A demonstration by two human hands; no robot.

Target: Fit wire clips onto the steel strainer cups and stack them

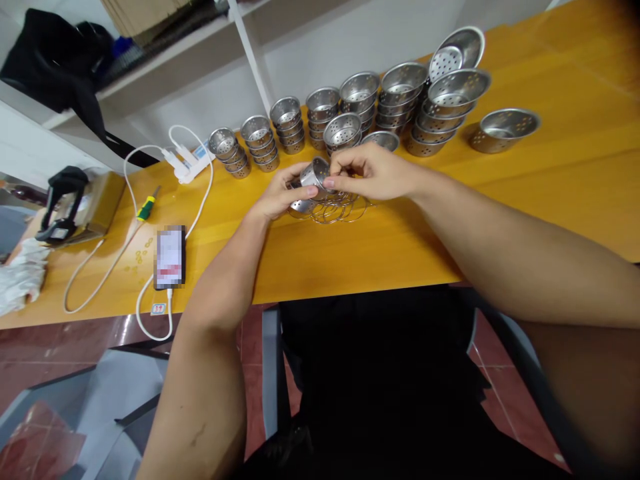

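Observation:
Tilted between my hands is a small perforated metal cup (313, 175). My left hand (284, 193) grips its side, thumb in front. At the cup's right rim, my right hand (364, 171) has its thumb and index finger pinched together; whatever lies between those fingertips is too small to make out. Below the hands, thin metal wire rings (340, 210) lie in a loose heap on the table, beside another perforated cup (301, 205) that is partly covered by my left hand. Just behind my right hand stands a stack of perforated cups (343, 129).
Several stacks of perforated metal cups (287, 123) line the table's back, larger toward the right. One wide cup (505, 130) stands apart. Leftward are a phone (170, 257) on a white cable, a power strip (193, 165), a green-yellow screwdriver (147, 207) and a cardboard box (103, 207).

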